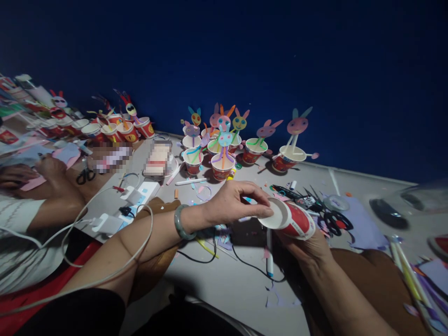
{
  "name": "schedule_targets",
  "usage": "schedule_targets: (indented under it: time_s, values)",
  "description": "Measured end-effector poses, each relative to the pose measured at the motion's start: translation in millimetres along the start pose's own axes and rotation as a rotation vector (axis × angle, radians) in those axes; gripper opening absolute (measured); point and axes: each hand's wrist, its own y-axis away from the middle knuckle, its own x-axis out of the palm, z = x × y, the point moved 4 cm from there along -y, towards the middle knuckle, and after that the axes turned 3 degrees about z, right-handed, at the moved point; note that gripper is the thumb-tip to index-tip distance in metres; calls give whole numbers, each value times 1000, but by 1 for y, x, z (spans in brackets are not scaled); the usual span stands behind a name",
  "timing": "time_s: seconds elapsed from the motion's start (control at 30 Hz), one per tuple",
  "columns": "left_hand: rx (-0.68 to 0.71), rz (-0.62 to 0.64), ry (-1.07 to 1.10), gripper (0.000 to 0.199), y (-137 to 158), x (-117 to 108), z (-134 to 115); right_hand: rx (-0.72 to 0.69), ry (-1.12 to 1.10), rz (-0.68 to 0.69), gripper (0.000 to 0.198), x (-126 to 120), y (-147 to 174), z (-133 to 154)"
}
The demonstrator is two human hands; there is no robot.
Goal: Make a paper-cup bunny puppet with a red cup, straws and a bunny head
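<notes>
Above the worktop [238,284], the right hand [303,245] clasps a tilted paper cup [297,221]; the left hand [241,200] curls at its rim, grip unclear.

So the cup [298,223] is red with white print outside and white inside, and the bangle [178,224] is a milky grey-green. Wall [315,56] is super dark navy, table [227,289] pale grey. Total mix on the puppets: far-right puppet [297,125] pink with teal ears, front puppet [225,138] light blue with purple legs. Scissors [335,222] have black handles, paper [364,224] is lilac, marker [269,249] white with a blue end.
</notes>
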Motion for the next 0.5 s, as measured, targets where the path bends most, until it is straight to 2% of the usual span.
schedule_targets:
  time_s: [0.27, 0.5]
  values:
    - [2, 1, -123, 18, 1, -2, 1, 42, 41, -42, 39, 6, -1, 0]
    - [-37, 3, -28, 23, 0, -2, 5, 48, 42, -19, 37, 6, 0, 1]
